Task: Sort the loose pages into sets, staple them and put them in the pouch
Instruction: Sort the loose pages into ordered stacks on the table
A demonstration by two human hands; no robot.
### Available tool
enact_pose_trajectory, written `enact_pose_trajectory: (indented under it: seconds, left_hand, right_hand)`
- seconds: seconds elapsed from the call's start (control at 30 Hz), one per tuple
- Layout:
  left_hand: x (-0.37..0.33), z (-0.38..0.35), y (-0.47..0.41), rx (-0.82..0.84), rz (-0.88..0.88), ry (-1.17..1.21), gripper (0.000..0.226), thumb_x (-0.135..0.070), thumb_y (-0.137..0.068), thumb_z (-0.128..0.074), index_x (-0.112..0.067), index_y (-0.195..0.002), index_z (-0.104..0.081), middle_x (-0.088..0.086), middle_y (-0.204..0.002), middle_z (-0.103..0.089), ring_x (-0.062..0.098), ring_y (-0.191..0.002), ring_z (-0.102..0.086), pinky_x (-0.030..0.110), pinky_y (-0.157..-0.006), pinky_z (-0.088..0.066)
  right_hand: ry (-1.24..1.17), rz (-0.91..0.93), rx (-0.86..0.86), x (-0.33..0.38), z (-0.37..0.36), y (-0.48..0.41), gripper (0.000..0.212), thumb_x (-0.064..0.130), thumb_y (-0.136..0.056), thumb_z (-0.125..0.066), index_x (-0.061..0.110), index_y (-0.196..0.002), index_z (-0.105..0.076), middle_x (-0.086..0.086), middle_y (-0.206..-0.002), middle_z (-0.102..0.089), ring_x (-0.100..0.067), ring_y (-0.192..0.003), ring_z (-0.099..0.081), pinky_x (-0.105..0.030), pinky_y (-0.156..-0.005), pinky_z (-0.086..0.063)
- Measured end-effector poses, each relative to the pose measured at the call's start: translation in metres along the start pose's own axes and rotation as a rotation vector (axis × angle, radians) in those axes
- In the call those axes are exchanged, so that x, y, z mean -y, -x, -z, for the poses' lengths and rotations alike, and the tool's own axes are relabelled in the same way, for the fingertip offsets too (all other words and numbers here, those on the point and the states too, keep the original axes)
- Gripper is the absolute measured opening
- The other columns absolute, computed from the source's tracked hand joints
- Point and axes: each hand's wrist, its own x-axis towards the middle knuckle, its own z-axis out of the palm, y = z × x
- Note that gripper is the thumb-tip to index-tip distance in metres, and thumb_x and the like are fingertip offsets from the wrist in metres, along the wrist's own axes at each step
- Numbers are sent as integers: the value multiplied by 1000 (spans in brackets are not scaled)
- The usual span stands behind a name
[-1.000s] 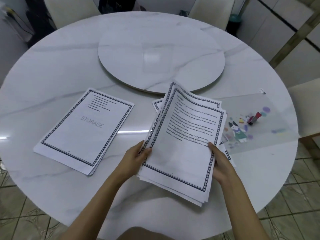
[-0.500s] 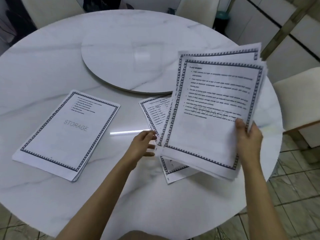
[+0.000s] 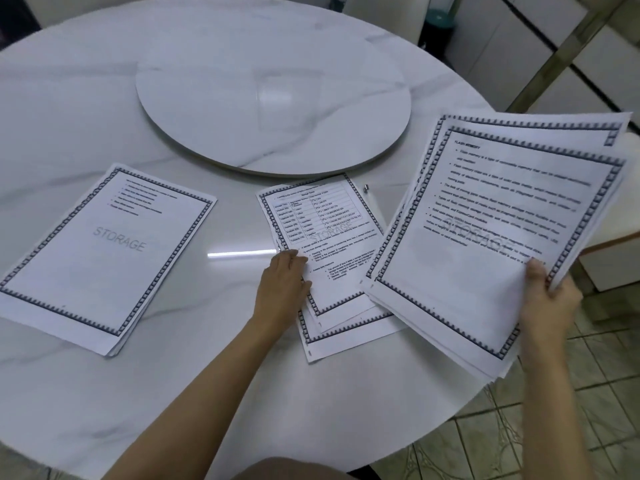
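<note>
Round white marble-look table (image 3: 104,98) with a big matching turntable (image 3: 273,98) sitting flat in the middle. On the left there's a neat pile of bordered pages (image 3: 104,258) with STORAGE on the top sheet. Near the centre is a looser fanned pile (image 3: 332,244), topped by a sheet with a printed grid.

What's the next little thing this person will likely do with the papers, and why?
Probably the left hand squares up the middle pile: its fingers rest on the top sheet, which lies skewed over the pages beneath, while the right hand grips the fanned stack raised off the table.
</note>
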Motion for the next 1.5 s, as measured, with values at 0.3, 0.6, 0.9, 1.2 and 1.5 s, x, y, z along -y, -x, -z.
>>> enact_pose_trajectory:
  seconds: [0.3,0.6,0.9,1.2,1.5]
  left_hand:
    - [17,2,9,-9,27,-10,47,-26,-91,-55,-14,-135,-44,3,-147,-34,20,-136,-29,32,-108,-26]
    - [63,34,28,43,45,-32,46,-21,-89,-59,-14,-133,-46,2,-146,-35,21,-132,-37,33,-105,-31]
    - [94,53,42,-93,433,184,57,-22,-87,-62,-4,-135,-39,17,-134,-43,31,-128,-34,38,-104,-28]
    - [87,68,34,-10,589,430,49,-22,-88,-61,-1,-130,-46,15,-120,-59,30,-108,-58,32,-92,-42]
    - [67,62,29,2,607,641,23,-8,-85,-60,2,-105,-62,7,-84,-64,17,-64,-57,35,-76,-53]
  right_hand:
    - [-10,-29,-62,2,6,-5,19,33,-95,-50,17,-101,-58,9,-88,-59,9,-73,-56,-18,-70,-46]
    - [-13,-62,-51,9,-8,12,18,31,-96,-48,17,-106,-55,16,-86,-56,8,-72,-56,-19,-66,-43]
    - [-32,-28,1,1,-25,23,40,30,-95,-50,4,-126,-52,-14,-125,-59,-26,-116,-56,-47,-99,-45]
    - [-53,-63,-5,-5,-27,29,44,40,-92,-52,8,-123,-55,-11,-123,-61,-25,-113,-58,-50,-98,-46]
    - [-61,-49,8,-7,-23,36,47,47,-89,-54,12,-120,-56,-12,-123,-61,-26,-114,-58,-52,-98,-46]
